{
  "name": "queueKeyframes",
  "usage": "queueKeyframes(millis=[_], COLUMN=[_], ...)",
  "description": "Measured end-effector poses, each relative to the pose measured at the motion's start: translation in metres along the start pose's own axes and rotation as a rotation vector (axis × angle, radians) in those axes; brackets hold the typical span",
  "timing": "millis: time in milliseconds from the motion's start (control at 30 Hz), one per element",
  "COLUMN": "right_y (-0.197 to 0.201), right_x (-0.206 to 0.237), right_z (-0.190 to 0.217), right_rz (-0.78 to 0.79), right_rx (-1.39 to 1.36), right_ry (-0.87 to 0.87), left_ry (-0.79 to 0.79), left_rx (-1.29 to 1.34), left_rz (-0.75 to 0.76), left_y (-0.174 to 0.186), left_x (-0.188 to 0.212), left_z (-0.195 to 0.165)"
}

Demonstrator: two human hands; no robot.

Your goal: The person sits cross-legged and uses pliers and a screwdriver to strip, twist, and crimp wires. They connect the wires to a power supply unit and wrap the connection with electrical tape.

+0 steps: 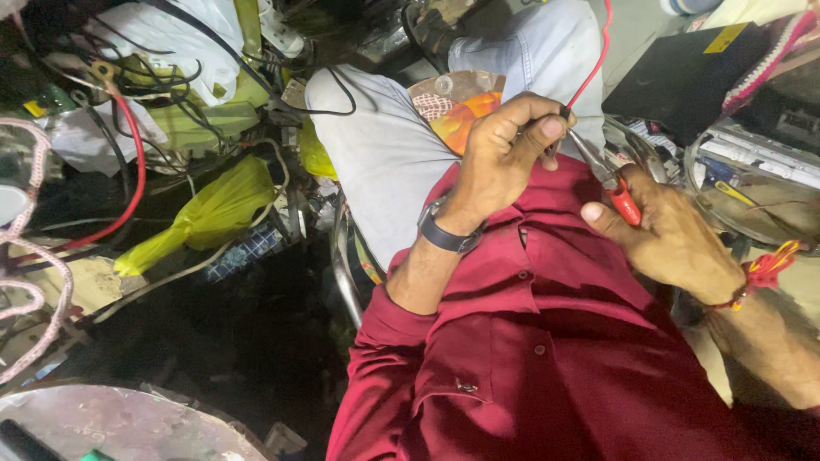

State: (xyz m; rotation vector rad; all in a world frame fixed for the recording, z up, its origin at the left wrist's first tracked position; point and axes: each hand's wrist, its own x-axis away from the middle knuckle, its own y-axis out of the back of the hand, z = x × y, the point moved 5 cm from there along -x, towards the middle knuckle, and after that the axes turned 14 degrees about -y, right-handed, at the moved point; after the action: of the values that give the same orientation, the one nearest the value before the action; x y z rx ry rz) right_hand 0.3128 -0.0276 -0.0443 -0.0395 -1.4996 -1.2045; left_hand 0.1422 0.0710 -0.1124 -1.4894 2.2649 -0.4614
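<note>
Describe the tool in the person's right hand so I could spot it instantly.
Start at the dark red shirt filling the lower middle. Above its right side, the right hand holds small red-handled metal pliers, their tips meeting the thin red wire pinched by the left hand.

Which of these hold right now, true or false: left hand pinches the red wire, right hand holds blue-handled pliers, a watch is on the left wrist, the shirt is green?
1. The left hand pinches the red wire: true.
2. The right hand holds blue-handled pliers: false, the pliers have red handles.
3. A watch is on the left wrist: true.
4. The shirt is green: false, the shirt is dark red.
</note>
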Motion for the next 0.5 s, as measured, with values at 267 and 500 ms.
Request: queueKeyframes(millis=[267, 500], right_y=[-0.002, 0.01], right_x=[0.014, 0.01], right_z=[0.009, 0.017], right_rz=[-0.058, -0.065], right_rx=[0.001, -0.01], right_ry=[-0.002, 0.009], left_ry=[-0.133, 0.01], left_rx=[-0.196, -0.019], left_rz=[0.048, 0.12], left_y=[0.003, 0.011], left_x=[-0.001, -0.003], left_z=[-0.02, -0.005])
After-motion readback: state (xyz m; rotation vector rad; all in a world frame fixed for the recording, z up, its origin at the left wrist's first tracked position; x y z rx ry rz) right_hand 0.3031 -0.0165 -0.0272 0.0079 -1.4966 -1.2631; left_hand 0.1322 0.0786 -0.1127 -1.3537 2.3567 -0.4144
